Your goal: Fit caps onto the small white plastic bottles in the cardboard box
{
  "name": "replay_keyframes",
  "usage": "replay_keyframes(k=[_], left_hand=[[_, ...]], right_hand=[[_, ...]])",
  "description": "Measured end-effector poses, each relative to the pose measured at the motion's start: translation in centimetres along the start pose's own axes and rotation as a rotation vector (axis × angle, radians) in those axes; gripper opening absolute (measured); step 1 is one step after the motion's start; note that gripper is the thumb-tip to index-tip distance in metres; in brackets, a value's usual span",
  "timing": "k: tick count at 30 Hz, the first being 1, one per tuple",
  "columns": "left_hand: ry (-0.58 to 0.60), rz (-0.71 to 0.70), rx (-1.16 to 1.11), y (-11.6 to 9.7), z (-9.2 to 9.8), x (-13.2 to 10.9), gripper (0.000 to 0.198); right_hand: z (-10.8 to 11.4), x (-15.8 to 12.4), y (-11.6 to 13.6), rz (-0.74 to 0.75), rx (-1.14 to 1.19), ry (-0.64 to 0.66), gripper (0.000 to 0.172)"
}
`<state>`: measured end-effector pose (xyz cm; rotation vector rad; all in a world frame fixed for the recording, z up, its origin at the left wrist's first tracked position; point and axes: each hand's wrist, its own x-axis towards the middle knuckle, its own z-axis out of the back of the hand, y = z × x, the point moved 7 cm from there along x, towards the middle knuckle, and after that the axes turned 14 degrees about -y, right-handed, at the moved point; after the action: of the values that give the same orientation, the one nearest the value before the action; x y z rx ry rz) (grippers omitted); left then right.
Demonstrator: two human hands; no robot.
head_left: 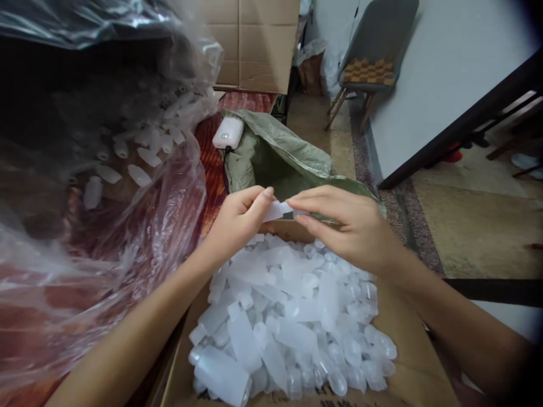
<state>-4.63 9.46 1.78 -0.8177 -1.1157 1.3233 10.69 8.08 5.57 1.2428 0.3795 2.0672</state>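
My left hand (242,213) is closed round a small translucent white plastic bottle (278,211), with the thumb on top and the neck pointing right. At the neck, the fingertips of my right hand (350,223) pinch a clear cap (299,213), mostly hidden by those fingers. A gap or thread seems to show between cap and bottle; I cannot tell whether they touch. Below both hands, a heap of similar frosted bottles (246,342) and clear caps (337,381) lies on a cardboard box (418,362).
To the left, a large clear plastic bag (169,226) holds many loose bottles (139,175). Beyond my hands lies an open green sack (292,138) with a white device (229,133) on its rim. Farther back are a cardboard sheet (265,48) and a grey chair (377,34).
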Motion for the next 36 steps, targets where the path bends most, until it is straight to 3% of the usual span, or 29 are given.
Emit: replay_keyframes(k=[3, 8, 11, 13, 15, 17, 19, 20, 22, 24, 27, 29, 32, 34, 36], left_hand=[[0.015, 0.128, -0.052, 0.7, 0.0, 0.0, 0.041], [0.028, 0.283, -0.116, 1.4, -0.3, -0.4, 0.047], [0.013, 0.249, -0.087, 1.0, -0.2, -0.6, 0.048], [-0.007, 0.195, -0.044, 0.6, 0.0, -0.6, 0.049], [-0.009, 0.167, -0.015, 0.2, 0.1, -0.6, 0.050], [-0.012, 0.161, -0.016, 0.0, 0.2, -0.5, 0.049], [-0.008, 0.166, -0.032, -0.1, 0.2, -0.5, 0.047], [-0.003, 0.168, -0.043, -0.2, 0.2, -0.5, 0.046], [0.024, 0.164, -0.056, -0.4, 0.2, -0.6, 0.045], [0.064, 0.146, -0.046, -0.7, 0.0, -0.7, 0.044], [0.097, 0.135, -0.033, -1.0, 0.0, -1.0, 0.044], [0.092, 0.147, -0.031, -1.1, 0.1, -1.1, 0.045], [0.096, 0.183, -0.036, -0.9, 0.2, -1.2, 0.045], [0.121, 0.218, -0.060, -0.8, -0.1, -1.4, 0.046], [0.139, 0.242, -0.075, -0.7, -0.4, -1.6, 0.047]], right_hand=[[-0.3, 0.1, 0.3, 0.055, -0.007, 0.037, 0.025], [-0.9, -0.4, 1.2, 0.160, 0.012, 0.044, 0.017], [-1.2, -0.5, -0.1, -0.123, 0.066, 0.057, 0.009], [-1.9, -1.0, -1.3, -0.401, 0.191, 0.119, 0.022], [-2.2, -1.4, -1.8, -0.499, 0.234, 0.150, 0.036], [-1.3, -0.9, -1.2, -0.279, 0.089, 0.062, 0.038], [-0.6, -0.8, 0.2, 0.111, -0.101, 0.005, 0.038], [-0.7, -1.2, 0.6, 0.265, -0.171, 0.026, 0.041], [-1.4, -2.0, 0.5, 0.408, -0.272, 0.160, 0.044], [-1.4, -2.3, 0.0, 0.413, -0.314, 0.204, 0.050], [-0.4, -2.5, 1.0, 0.529, -0.267, 0.108, 0.058], [-0.3, -2.6, 0.8, 0.536, -0.303, 0.147, 0.052], [-0.3, -1.9, -0.3, 0.400, -0.341, 0.199, 0.054], [0.0, -1.2, 0.1, 0.301, -0.201, 0.152, 0.054], [-0.3, -0.4, 0.2, 0.069, 0.001, 0.126, 0.046]])
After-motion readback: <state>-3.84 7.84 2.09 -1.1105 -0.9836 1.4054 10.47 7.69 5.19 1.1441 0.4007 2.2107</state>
